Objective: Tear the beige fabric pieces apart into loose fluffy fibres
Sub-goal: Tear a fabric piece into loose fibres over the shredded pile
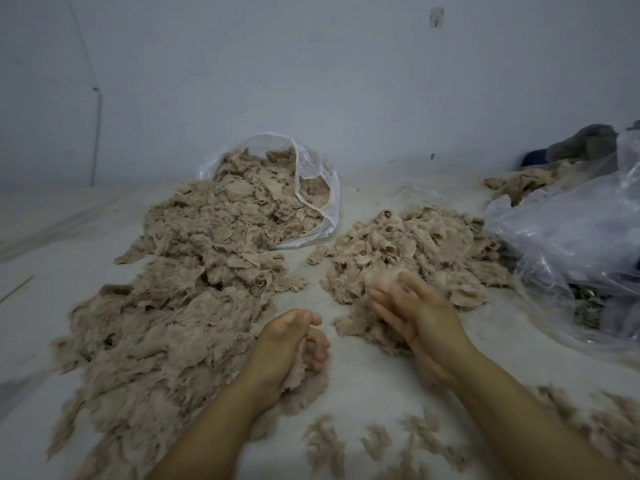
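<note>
L hand (291, 344) grips fibres (301, 368) btwn fabric heap (194, 271) & plastic bag (571, 244).

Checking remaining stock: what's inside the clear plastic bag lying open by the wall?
The clear plastic bag holds beige fabric pieces that spill from its mouth onto the floor. Its bottom is covered by the fabric.

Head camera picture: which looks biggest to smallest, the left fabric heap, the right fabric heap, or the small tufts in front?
1. Left fabric heap
2. Right fabric heap
3. Small tufts, smallest though nearest the camera
</note>
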A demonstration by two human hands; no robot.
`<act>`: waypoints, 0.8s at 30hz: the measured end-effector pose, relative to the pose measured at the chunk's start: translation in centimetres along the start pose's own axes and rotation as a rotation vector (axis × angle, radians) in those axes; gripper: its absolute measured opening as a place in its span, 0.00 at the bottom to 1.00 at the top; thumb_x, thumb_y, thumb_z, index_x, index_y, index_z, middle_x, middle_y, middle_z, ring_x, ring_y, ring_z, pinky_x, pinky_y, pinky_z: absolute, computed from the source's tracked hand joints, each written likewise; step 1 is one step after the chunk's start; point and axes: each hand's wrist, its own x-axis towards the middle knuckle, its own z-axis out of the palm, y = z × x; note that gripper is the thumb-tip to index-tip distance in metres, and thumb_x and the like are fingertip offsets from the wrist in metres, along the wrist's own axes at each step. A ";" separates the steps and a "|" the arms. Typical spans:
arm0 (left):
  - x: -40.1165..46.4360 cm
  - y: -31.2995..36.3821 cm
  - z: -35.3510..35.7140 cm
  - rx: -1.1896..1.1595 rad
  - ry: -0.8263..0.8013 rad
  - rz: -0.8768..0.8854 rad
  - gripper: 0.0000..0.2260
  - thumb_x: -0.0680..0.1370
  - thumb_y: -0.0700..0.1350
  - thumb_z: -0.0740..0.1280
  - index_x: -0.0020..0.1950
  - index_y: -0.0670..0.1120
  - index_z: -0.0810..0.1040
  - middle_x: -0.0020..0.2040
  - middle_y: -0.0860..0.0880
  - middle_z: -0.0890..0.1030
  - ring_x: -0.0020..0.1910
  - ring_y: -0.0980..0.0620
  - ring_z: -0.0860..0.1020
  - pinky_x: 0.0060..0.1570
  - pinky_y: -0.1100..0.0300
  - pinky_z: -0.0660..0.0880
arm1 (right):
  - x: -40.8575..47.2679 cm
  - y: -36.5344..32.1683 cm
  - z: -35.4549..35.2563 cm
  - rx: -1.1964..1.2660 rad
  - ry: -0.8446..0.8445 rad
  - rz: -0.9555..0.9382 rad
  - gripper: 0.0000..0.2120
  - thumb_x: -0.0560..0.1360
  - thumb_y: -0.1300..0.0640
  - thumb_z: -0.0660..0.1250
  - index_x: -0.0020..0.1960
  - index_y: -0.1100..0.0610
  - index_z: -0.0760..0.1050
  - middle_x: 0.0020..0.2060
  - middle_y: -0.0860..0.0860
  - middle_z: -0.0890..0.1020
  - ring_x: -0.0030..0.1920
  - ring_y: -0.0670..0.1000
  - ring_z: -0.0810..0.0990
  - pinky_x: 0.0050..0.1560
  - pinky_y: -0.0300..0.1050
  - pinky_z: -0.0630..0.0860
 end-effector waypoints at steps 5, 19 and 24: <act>0.1 0.1 0.2 -0.215 -0.027 -0.060 0.14 0.80 0.46 0.57 0.55 0.38 0.75 0.47 0.40 0.84 0.45 0.44 0.84 0.36 0.57 0.80 | -2.8 2.5 1.7 -0.716 -0.297 -0.082 0.10 0.69 0.52 0.75 0.48 0.52 0.78 0.35 0.50 0.82 0.32 0.48 0.80 0.33 0.41 0.77; -0.2 -0.6 0.1 0.039 -0.096 0.095 0.05 0.64 0.46 0.75 0.37 0.50 0.81 0.36 0.42 0.76 0.36 0.47 0.75 0.40 0.55 0.73 | -3.1 3.7 0.8 -0.195 -0.168 0.174 0.06 0.71 0.56 0.69 0.42 0.59 0.75 0.30 0.53 0.78 0.28 0.49 0.77 0.25 0.43 0.75; -0.2 -0.9 0.4 0.116 -0.116 0.152 0.09 0.62 0.49 0.77 0.37 0.49 0.80 0.33 0.46 0.79 0.30 0.52 0.76 0.31 0.62 0.75 | -3.3 4.1 1.2 -0.356 -0.157 0.113 0.09 0.70 0.56 0.72 0.42 0.60 0.75 0.25 0.55 0.75 0.22 0.49 0.71 0.23 0.39 0.69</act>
